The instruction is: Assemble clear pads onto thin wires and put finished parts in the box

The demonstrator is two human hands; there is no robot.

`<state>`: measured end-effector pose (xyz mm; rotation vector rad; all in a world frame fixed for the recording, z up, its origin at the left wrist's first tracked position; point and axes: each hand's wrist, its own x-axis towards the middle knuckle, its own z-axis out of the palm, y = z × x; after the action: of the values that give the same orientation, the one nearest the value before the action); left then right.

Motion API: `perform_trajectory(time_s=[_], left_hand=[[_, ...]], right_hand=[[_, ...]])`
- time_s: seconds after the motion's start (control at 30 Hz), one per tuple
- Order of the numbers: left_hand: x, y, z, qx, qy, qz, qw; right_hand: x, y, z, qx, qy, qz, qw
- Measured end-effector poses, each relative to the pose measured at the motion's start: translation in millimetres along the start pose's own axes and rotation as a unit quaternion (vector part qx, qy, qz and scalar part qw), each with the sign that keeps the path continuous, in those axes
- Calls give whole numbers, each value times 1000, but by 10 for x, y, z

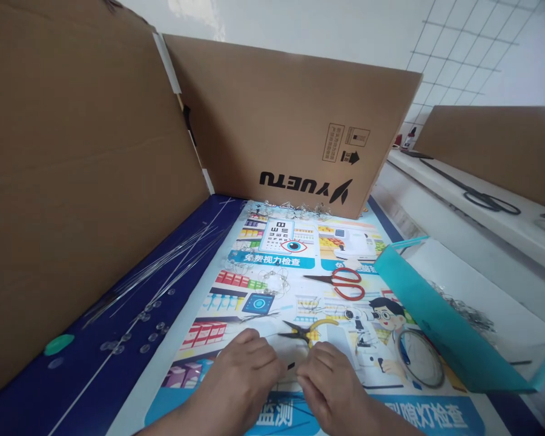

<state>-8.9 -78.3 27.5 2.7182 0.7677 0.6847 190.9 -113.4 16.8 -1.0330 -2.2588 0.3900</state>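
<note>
Red-handled scissors beyond yellow-handled pliers, both hands nearest pliers

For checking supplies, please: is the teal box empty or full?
Neither: the teal box holds a small silvery heap, with bare floor around.

Left hand: bare one, toward the wearer from the black-and-yellow metal pliers and off to their left, broad smooth back, rounded knuckles
Right hand: also bare, wearer's side of the pliers and a bit right, pretty much the same chunky rounded build
Wrists: uncovered, smooth, kinda narrower than the hands
Forearms: bare skin on the bits you can see, left of the pliers and right of them
Nails: too blurry to make out, sorry
</note>
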Motion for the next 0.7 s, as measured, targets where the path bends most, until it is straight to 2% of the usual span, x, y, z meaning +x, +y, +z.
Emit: perform_trajectory(time_s=[0.33,0.5,0.7], left_hand=[[36,33,-6,-7,13,-5,1000],[63,40,-38,-25,-42,-5,999],[23,-41,18,-54,-75,-19,996]], right_hand=[[-3,10,5,-11,13,-16,1000],[2,32,-43,-12,-1,7,1000],[17,17,-78,-23,-10,1,1000]])
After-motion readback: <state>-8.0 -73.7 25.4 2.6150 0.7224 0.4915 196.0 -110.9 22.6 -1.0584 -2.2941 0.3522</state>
